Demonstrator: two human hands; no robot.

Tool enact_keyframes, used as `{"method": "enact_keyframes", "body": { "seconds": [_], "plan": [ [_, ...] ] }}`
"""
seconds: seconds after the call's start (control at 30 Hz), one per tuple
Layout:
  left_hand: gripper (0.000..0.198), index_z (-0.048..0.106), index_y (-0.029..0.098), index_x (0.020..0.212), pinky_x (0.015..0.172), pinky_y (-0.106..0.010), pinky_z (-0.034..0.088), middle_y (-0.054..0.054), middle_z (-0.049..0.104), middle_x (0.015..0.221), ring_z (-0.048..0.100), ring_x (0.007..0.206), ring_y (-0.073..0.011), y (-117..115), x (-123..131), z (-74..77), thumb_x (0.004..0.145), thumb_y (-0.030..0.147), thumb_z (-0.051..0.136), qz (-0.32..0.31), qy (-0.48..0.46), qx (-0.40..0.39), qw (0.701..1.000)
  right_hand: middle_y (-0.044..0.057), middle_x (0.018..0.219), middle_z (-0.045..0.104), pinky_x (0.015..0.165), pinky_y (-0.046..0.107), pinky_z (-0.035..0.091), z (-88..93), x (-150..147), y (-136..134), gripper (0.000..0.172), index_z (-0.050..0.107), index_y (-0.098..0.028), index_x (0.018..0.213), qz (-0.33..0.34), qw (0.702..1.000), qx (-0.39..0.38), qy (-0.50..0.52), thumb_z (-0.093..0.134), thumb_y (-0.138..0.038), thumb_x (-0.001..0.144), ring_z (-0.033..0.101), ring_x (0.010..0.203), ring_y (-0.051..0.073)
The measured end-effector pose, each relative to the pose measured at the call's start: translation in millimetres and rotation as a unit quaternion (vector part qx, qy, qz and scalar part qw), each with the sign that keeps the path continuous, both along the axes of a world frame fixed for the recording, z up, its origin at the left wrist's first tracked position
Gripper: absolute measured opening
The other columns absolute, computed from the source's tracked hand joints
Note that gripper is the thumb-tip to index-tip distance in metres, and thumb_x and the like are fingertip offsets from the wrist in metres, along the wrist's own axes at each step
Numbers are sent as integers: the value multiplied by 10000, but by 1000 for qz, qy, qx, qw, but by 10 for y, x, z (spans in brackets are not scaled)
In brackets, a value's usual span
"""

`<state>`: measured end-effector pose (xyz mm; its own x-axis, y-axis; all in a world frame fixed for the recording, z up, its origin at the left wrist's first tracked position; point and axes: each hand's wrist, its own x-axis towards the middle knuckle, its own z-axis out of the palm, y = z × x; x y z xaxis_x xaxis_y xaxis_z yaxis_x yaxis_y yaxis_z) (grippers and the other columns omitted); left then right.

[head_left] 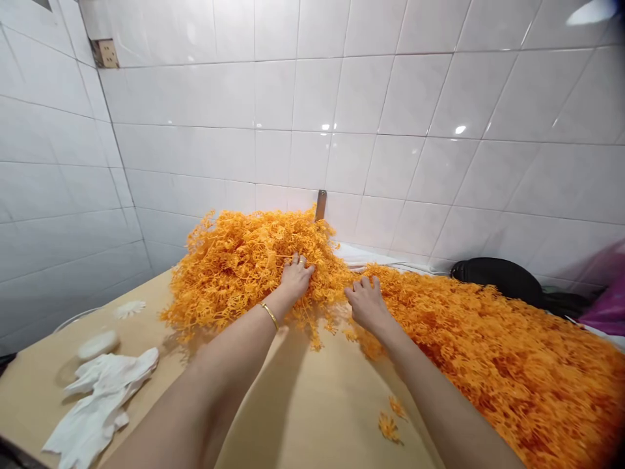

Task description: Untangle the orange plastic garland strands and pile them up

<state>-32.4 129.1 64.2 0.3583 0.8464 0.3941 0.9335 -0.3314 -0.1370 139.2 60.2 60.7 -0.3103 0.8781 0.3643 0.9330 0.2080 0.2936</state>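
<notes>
A big heap of orange plastic flower pieces lies on a tan board and spreads to the right. My left hand, with a gold bangle on the wrist and a ring, is dug into the mound's near side, fingers curled into the pieces. My right hand rests palm down on the heap just to the right, fingers bent and pressing into the orange pieces. A few loose orange pieces lie on the board between my forearms.
White cloth gloves and a white round pad lie at the left of the board, a white flower piece beyond them. A black bag sits at the back right. White tiled walls enclose the corner; a wooden handle sticks up behind the heap.
</notes>
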Motion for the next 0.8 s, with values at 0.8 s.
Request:
{"method": "enact_keyframes", "body": {
  "seconds": [0.8],
  "plan": [
    [310,569,182,992,929,-510,207,-130,399,1249,156,1244,-310,-857,-92,-289,719,128,432,-246,151,-22,957,126,1178,458,855,401,252,-627,484,-950,319,552,-153,1014,-45,997,-41,46,297,-267,861,341,1089,254]
  ]
}}
